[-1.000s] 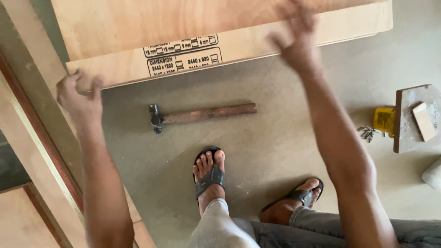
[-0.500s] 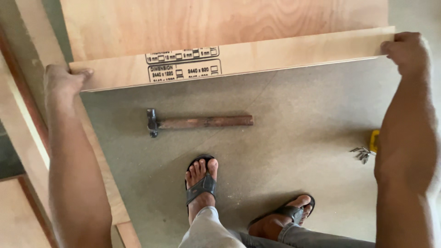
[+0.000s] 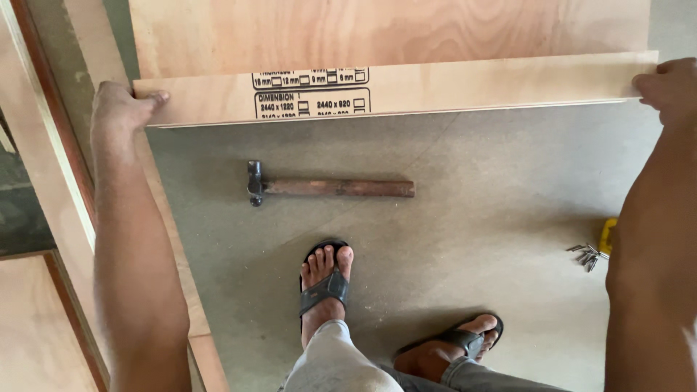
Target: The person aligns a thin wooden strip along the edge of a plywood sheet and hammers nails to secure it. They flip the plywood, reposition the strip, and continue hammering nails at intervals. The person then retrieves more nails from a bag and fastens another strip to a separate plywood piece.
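Note:
A long pale plywood strip (image 3: 472, 88) with a printed label stands on edge across the upper part of the head view, in front of a larger plywood sheet (image 3: 392, 33). My left hand (image 3: 120, 109) grips the strip's left end, thumb over the top edge. At the far right my right hand (image 3: 668, 83) holds the strip's other end. Below the strip a hammer (image 3: 330, 188) with a wooden handle lies on the grey floor, its head pointing left. My two sandalled feet (image 3: 327, 279) stand below the hammer.
Several nails (image 3: 588, 255) lie on the floor at the right beside a yellow object (image 3: 607, 236) half hidden by my right arm. Wooden boards and a frame (image 3: 54, 181) run along the left side.
Both hands have settled on the two ends of the strip. The strip has come lower and nearer in view, and the view has shifted left.

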